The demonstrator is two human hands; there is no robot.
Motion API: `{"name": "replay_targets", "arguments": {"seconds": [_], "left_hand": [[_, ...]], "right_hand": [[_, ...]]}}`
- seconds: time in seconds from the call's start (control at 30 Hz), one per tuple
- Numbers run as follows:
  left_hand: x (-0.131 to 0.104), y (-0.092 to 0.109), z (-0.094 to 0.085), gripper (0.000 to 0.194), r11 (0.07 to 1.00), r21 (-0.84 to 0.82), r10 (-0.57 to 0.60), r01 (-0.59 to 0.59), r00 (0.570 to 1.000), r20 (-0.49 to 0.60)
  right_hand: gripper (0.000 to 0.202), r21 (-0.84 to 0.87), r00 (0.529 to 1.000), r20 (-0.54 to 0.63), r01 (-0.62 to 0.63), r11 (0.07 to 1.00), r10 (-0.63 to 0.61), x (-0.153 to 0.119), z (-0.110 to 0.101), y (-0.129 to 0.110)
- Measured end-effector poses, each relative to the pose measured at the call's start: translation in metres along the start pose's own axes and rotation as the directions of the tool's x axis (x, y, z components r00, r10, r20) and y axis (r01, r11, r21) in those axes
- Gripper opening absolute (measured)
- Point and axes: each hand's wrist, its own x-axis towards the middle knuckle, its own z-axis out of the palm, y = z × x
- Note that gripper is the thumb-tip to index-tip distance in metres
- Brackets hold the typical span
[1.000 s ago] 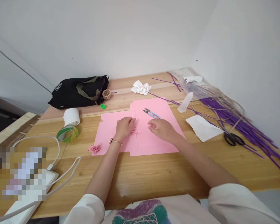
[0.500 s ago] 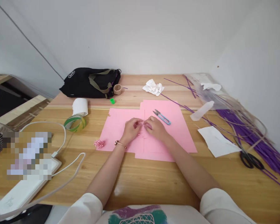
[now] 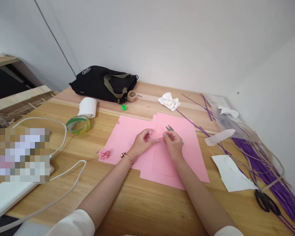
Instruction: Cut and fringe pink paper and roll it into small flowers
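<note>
My left hand [image 3: 140, 145], with a bracelet at the wrist, is curled around a small piece of pink fringed paper [image 3: 150, 132]. The fingertips of my right hand [image 3: 174, 144] pinch together at what looks like the same paper's thin end; the fingers partly hide it. Both hands are just above pink paper sheets [image 3: 140, 123] that overlap on the table. Blue-handled thread snips [image 3: 169, 128] lie behind my right hand, mostly covered by it. A curly pink paper flower [image 3: 103, 154] rests at the sheets' left corner.
Left are a paper roll [image 3: 88, 107], a green-yellow tape roll [image 3: 78, 125] and a white power bank [image 3: 12, 196] with cables. Behind lie a black bag [image 3: 100, 83], small woven basket [image 3: 132, 96] and green cap [image 3: 124, 107]. Purple strips [image 3: 263, 164] and black-handled scissors [image 3: 267, 202] are right.
My hands have moved slightly apart, and the right hand has turned more upright, now covering most of the snips. The pink fringed paper shows between them. The camera view has shifted and tilted.
</note>
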Motion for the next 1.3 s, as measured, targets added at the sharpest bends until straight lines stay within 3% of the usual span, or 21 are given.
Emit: {"name": "replay_targets", "arguments": {"seconds": [0.2,0.3,0.4,0.47,0.57,0.67,0.77,0.83,0.9,1.0,1.1,1.2,1.3], "left_hand": [[0.002,-0.004,0.001,0.024,0.999,0.03,-0.038,0.038,0.999,-0.015],[0.004,-0.006,0.003,0.018,0.998,0.002,-0.066,0.066,0.996,-0.068],[0.005,-0.006,0.004,0.022,0.998,-0.034,-0.066,0.062,0.988,-0.142],[0.004,-0.004,0.003,0.019,1.0,-0.01,-0.03,0.029,0.986,-0.163],[0.002,-0.001,0.001,0.016,0.999,-0.017,0.032,-0.033,0.994,-0.107],[0.002,0.001,0.0,0.025,0.992,-0.123,0.006,-0.013,0.998,-0.06],[0.004,0.0,-0.001,0.029,0.977,-0.211,-0.048,0.023,0.992,-0.115],[0.007,0.0,-0.002,0.024,0.969,-0.242,-0.086,0.042,0.982,-0.171],[0.01,0.0,-0.003,0.017,0.963,-0.261,-0.127,0.071,0.971,-0.205],[0.013,0.0,-0.005,0.012,0.953,-0.284,-0.171,0.106,0.962,-0.214],[0.013,0.0,-0.006,0.016,0.942,-0.309,-0.2,0.13,0.958,-0.207],[0.012,0.0,-0.008,0.021,0.942,-0.301,-0.216,0.152,0.958,-0.191],[0.011,0.0,-0.009,0.022,0.95,-0.262,-0.216,0.168,0.962,-0.166]], "right_hand": [[0.023,0.064,0.998,-0.029,-0.05,0.997,0.052,0.0,0.0,0.001],[0.022,0.032,0.999,-0.038,-0.015,0.999,0.016,-0.002,0.0,-0.002],[0.017,-0.135,0.986,-0.106,0.115,0.984,-0.129,-0.007,0.002,-0.007],[0.012,-0.31,0.948,-0.103,0.256,0.916,-0.3,-0.011,0.006,-0.01],[0.011,-0.503,0.863,0.073,0.465,0.729,-0.5,-0.014,0.016,-0.012],[0.015,-0.558,0.802,0.268,0.58,0.593,-0.533,-0.01,0.026,-0.013],[0.022,-0.518,0.758,0.436,0.652,0.554,-0.486,0.0,0.031,-0.014],[0.026,-0.477,0.737,0.472,0.674,0.564,-0.483,0.005,0.033,-0.014],[0.028,-0.458,0.746,0.391,0.666,0.589,-0.54,0.008,0.033,-0.011],[0.026,-0.443,0.791,0.175,0.595,0.671,-0.587,0.01,0.031,-0.005],[0.029,-0.355,0.883,0.049,0.453,0.818,-0.468,0.013,0.028,0.002],[0.029,-0.124,0.968,0.049,0.249,0.96,-0.245,0.017,0.026,0.005],[0.028,0.047,0.983,0.158,0.084,0.995,-0.09,0.019,0.027,0.006]]}}
